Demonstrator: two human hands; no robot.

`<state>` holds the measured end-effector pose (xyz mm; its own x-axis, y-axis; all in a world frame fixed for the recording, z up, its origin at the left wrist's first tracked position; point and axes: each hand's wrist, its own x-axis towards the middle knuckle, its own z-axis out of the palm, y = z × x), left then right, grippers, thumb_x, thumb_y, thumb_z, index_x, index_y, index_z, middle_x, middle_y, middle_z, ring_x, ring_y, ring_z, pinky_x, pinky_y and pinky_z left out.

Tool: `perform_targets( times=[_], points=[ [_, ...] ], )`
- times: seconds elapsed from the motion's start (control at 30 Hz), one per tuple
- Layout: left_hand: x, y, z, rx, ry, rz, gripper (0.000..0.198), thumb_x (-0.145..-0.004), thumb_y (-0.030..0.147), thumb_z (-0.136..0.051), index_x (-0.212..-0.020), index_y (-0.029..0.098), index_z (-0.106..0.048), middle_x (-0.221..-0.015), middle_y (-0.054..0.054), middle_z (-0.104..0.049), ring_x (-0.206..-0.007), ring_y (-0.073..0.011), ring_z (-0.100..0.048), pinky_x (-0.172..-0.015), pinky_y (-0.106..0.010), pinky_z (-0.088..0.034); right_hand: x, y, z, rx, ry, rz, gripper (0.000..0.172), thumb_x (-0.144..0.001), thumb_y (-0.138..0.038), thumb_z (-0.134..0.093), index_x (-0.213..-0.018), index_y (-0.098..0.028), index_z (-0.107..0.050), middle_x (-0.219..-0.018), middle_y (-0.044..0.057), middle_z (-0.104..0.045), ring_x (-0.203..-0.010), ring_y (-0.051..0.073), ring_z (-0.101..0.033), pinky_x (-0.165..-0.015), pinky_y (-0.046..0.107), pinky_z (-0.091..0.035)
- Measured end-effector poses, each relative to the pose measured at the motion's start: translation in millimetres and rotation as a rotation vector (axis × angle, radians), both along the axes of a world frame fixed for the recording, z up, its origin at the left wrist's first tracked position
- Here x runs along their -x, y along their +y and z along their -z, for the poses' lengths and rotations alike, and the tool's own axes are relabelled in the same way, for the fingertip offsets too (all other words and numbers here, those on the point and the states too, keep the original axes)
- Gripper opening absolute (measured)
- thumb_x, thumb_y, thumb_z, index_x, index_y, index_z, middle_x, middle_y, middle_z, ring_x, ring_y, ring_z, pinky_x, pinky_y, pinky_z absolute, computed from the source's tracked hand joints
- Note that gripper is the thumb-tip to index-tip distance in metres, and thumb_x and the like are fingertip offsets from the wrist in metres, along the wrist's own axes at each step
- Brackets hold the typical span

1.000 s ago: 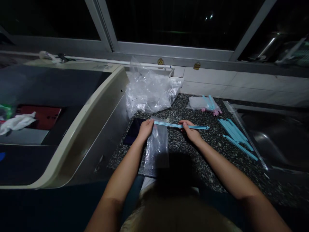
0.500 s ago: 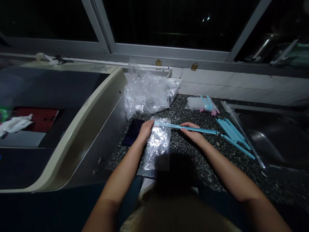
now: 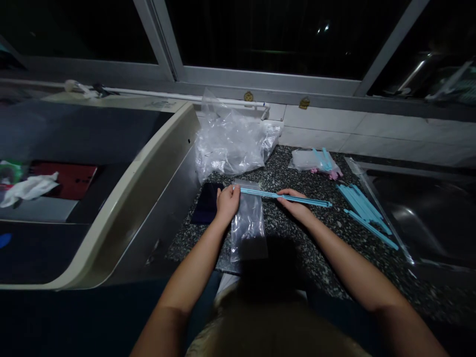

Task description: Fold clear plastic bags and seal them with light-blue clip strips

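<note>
Several slim, light-blue plastic strips sit pinched in left hand and right hand, spaced apart; align ends squarely.

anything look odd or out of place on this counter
Nothing looks plainly spilled or damaged; only the large clear plastic by the wall looks untidy, crumpled into a heap, unlike the flatter bag near the left hand.

The speckled granite countertop is viewed from head height by one worn camera, aimed forward and down; the left hand and right hand are framed near the middle (fairly close), the sliding window farther off, along the top.
</note>
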<state>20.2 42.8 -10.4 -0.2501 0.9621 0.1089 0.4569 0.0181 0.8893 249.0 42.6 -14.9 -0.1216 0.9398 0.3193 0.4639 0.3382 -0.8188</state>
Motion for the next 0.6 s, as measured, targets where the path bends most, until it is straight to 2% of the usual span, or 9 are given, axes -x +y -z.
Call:
perform_targets(
  times=[0.07, 0.13, 0.2, 0.4, 0.5, 0.6],
  points=[
    [-1.1, -2.6, -3.6, 0.02, 0.165, -0.012, 0.03, -0.081, 0.035, -0.04, -0.065, 0.017, -0.059, -0.07, -0.004, -0.064, -0.081, -0.021, -0.058, -0.098, -0.045, -0.025, -0.9, 0.2, 0.5, 0.002, -0.001, -0.006, 0.018, -0.069, -0.035, -0.06, -0.079, -0.021, -0.065, -0.079, 0.002, -0.068, -0.074, 0.017, -0.062, -0.071, 0.031, -0.049],
    [-0.7, -3.7, -5.2, 0.094, 0.243, 0.0, 0.033, -0.083, 0.036, -0.038, -0.068, 0.017, -0.06, -0.071, -0.006, -0.065, -0.083, -0.0229, -0.058, -0.097, -0.048, -0.025, -0.6, -0.3, 0.7, 0.005, -0.002, -0.015, 0.018, -0.069, -0.036, -0.059, -0.08, -0.021, -0.065, -0.079, 0.002, -0.068, -0.074, 0.017, -0.062, -0.071, 0.03, -0.049],
    [0.5, -4.3, -5.1, 0.149, 0.272, 0.012, 0.035, -0.084, 0.037, -0.035, -0.07, 0.018, -0.061, -0.073, -0.006, -0.066, -0.084, -0.0235, -0.059, -0.096, -0.049, -0.027, 0.7, -0.9, 0.7, 0.012, -0.004, -0.019, 0.018, -0.069, -0.035, -0.059, -0.079, -0.021, -0.065, -0.079, 0.002, -0.068, -0.074, 0.017, -0.062, -0.072, 0.031, -0.049],
    [1.9, -6.6, -1.9, 0.102, 0.334, -0.018, 0.037, -0.084, 0.039, -0.034, -0.074, 0.018, -0.061, -0.075, -0.006, -0.066, -0.086, -0.0226, -0.057, -0.1, -0.051, -0.02, 3.5, -2.2, -1.0, 0.004, -0.006, -0.012, 0.017, -0.069, -0.034, -0.058, -0.078, -0.021, -0.064, -0.082, 0.003, -0.068, -0.077, 0.018, -0.062, -0.076, 0.033, -0.048],
    [1.5, -4.6, 2.2, 0.057, 0.24, -0.02, 0.034, -0.081, 0.04, -0.038, -0.07, 0.017, -0.06, -0.07, -0.004, -0.064, -0.082, -0.0209, -0.056, -0.095, -0.044, -0.029, 2.6, -2.3, -0.9, -0.003, -0.003, 0.006, 0.017, -0.068, -0.035, -0.058, -0.077, -0.021, -0.064, -0.081, 0.003, -0.068, -0.076, 0.018, -0.062, -0.075, 0.033, -0.048],
    [0.2, -2.0, 6.6, -0.006, -0.036, 0.032, 0.036, -0.077, 0.045, -0.044, -0.062, 0.016, -0.056, -0.059, -0.001, -0.057, -0.067, -0.0166, -0.053, -0.075, -0.03, -0.04, -0.1, -2.0, -0.5, -0.017, -0.001, 0.026, 0.018, -0.068, -0.036, -0.059, -0.076, -0.02, -0.063, -0.079, 0.003, -0.067, -0.074, 0.018, -0.061, -0.073, 0.032, -0.048]
  ],
)
